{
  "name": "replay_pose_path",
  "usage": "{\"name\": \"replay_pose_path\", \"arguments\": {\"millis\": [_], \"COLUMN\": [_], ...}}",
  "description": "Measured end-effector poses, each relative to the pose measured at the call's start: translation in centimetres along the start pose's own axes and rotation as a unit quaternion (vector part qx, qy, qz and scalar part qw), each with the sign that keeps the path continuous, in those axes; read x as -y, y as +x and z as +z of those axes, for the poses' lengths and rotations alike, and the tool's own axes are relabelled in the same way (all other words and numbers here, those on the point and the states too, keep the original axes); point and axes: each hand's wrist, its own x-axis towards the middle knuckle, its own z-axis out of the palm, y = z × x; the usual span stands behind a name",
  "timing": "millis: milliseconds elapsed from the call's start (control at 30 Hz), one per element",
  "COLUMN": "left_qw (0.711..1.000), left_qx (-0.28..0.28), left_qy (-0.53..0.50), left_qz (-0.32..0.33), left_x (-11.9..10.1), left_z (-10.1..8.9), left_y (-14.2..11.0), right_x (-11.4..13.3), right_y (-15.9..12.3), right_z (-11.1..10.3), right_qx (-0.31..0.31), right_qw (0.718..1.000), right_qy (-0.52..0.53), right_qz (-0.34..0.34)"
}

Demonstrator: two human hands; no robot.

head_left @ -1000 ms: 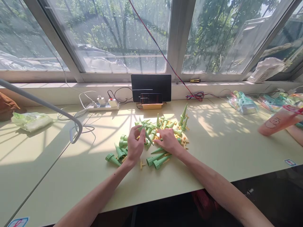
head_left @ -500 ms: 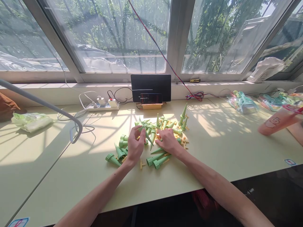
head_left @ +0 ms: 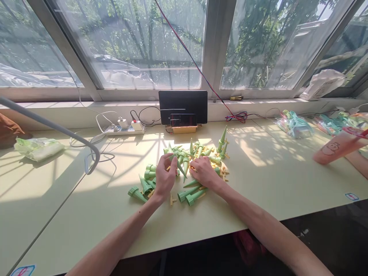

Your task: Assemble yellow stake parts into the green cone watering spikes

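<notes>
My left hand (head_left: 166,177) pinches a green watering spike (head_left: 180,167), its tip slanting down to the right. My right hand (head_left: 204,171) reaches into the pile with curled fingers close to small yellow valve pieces; what the fingertips hold is hidden. Around both hands lie several green cone-shaped spikes with ribbed caps, such as one spike (head_left: 196,196) below my right hand and another spike (head_left: 137,194) at the left. A loose yellow T-shaped valve (head_left: 171,199) lies at the front. Two assembled spikes stand upright at the back right, the taller spike (head_left: 222,139) having a ribbed collar.
A tablet (head_left: 183,105) and a phone (head_left: 183,120) lean on a stand behind the pile. A power strip (head_left: 125,129) is at the left, near a grey curved bar (head_left: 71,134). At the right are a pink cup (head_left: 330,147), another person's arm (head_left: 358,163) and bagged parts (head_left: 296,124).
My right hand's fingers have curled in a little more over the pile. My left hand keeps the spike in place. The other person's arm at the far right has shifted slightly.
</notes>
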Motion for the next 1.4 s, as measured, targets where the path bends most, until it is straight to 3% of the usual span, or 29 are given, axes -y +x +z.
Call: {"name": "replay_pose_path", "arguments": {"millis": [300,600,1100,1400], "left_qw": [0.999,0.996,0.978,0.978], "left_qx": [0.033,0.056,0.107,0.133], "left_qy": [-0.023,-0.063,-0.153,-0.142], "left_qz": [-0.011,-0.02,-0.088,-0.077], "left_x": [0.2,0.2,0.2,0.5], "left_z": [-0.1,-0.1,0.2,0.2], "left_y": [0.0,0.0,0.0,0.0], "right_x": [0.0,0.5,1.6,1.7], "right_y": [-0.2,-0.7,-1.2,-1.3], "right_z": [-0.4,-0.9,-1.5,-1.7], "right_qx": [-0.051,-0.141,-0.2,-0.226], "right_qw": [0.995,0.967,0.932,0.918], "right_qy": [0.08,0.208,0.299,0.322], "right_qz": [0.03,0.03,0.026,0.056]}}
